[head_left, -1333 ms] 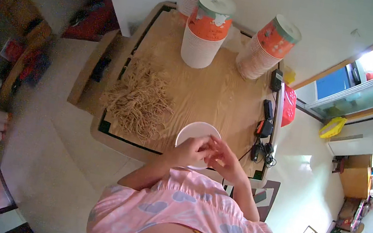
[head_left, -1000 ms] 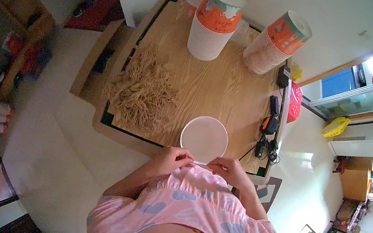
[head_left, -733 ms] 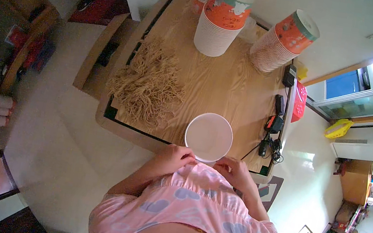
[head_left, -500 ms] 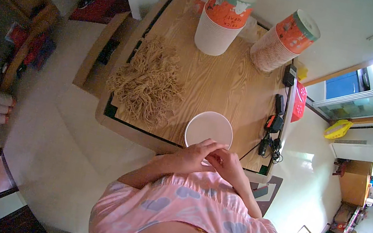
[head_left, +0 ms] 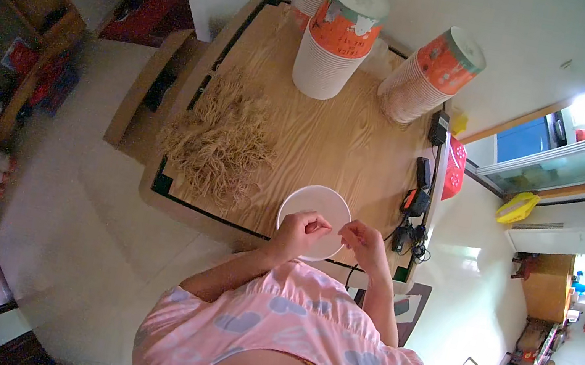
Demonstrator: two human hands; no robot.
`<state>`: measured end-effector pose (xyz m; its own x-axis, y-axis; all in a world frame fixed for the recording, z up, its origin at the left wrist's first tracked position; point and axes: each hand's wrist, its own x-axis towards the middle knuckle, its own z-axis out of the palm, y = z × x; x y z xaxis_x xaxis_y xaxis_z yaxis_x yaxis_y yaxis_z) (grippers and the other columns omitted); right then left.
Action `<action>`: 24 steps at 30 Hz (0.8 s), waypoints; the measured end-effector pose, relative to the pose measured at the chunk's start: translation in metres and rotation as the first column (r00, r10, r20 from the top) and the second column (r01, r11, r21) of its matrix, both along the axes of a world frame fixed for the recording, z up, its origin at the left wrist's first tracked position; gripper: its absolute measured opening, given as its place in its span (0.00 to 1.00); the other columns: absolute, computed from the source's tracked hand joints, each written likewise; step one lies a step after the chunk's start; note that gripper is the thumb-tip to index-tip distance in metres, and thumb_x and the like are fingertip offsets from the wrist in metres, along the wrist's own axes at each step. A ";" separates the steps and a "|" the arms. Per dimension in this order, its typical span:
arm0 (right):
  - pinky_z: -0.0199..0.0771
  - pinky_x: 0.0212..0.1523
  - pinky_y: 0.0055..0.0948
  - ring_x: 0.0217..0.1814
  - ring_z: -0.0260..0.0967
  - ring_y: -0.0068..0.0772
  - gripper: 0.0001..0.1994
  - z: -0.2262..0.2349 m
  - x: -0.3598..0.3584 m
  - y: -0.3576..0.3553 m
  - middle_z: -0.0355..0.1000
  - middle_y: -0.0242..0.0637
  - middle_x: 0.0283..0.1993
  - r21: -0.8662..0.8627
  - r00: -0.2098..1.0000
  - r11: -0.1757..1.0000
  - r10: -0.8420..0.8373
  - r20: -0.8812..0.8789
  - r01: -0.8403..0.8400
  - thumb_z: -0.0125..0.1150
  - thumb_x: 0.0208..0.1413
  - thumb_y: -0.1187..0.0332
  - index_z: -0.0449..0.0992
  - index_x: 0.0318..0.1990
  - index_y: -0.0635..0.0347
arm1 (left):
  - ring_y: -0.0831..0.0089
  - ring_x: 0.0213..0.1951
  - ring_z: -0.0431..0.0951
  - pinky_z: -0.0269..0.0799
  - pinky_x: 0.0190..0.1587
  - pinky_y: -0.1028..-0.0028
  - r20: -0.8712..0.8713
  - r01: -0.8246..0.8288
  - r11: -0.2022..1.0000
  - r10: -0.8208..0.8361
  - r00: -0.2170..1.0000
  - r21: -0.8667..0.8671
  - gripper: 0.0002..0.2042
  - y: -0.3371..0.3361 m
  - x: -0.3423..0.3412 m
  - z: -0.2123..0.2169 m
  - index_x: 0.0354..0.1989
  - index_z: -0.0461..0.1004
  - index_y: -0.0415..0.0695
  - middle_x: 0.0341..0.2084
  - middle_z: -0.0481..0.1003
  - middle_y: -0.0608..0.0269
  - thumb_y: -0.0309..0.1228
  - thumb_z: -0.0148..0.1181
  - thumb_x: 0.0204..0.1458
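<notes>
Left hand (head_left: 296, 233), right hand (head_left: 368, 249) overlapped moments ago, now apart | grips look pinched closed, contents can't tell | white tub (head_left: 314, 200): counter (head_left: 314, 147) edge, 6 o'clock; right hand by tub's 3 | handling seems unfinished

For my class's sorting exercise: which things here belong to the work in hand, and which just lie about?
In the work:
white cup, nearest the left hand and right hand
tan cord pile, probably
cup stacks, probably

Apparently just lying about:
black adapters
coiled cable
red basket
</notes>
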<state>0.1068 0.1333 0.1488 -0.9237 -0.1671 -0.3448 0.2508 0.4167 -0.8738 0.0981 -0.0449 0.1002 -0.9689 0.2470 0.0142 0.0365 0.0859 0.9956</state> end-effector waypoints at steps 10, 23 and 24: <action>0.68 0.39 0.24 0.35 0.68 0.27 0.18 0.008 -0.002 -0.018 0.69 0.34 0.36 -0.001 0.942 0.999 0.041 -0.333 -0.044 0.66 0.39 0.74 0.69 0.40 0.61 | 0.85 0.11 0.54 0.48 0.13 0.83 0.454 -0.014 0.886 -0.223 0.862 0.463 0.14 -0.003 -0.012 -0.008 0.44 0.62 0.47 0.11 0.56 0.74 0.42 0.45 0.55; 0.68 0.34 0.26 0.32 0.68 0.27 0.06 -0.002 -0.006 -0.012 0.71 0.36 0.29 0.142 0.953 0.989 0.076 -0.295 -0.035 0.59 0.45 0.75 0.73 0.32 0.64 | 0.87 0.15 0.58 0.55 0.17 0.84 0.262 0.039 0.944 -0.130 0.956 0.328 0.10 0.000 -0.010 -0.011 0.41 0.67 0.43 0.13 0.61 0.74 0.29 0.54 0.50; 0.66 0.32 0.24 0.31 0.67 0.24 0.05 -0.003 -0.005 -0.010 0.70 0.35 0.29 0.153 0.951 0.988 0.076 -0.301 -0.031 0.57 0.46 0.76 0.73 0.33 0.64 | 0.87 0.15 0.58 0.55 0.17 0.84 0.260 0.041 0.943 -0.132 0.956 0.329 0.10 0.002 -0.008 -0.011 0.41 0.67 0.43 0.13 0.61 0.74 0.29 0.54 0.50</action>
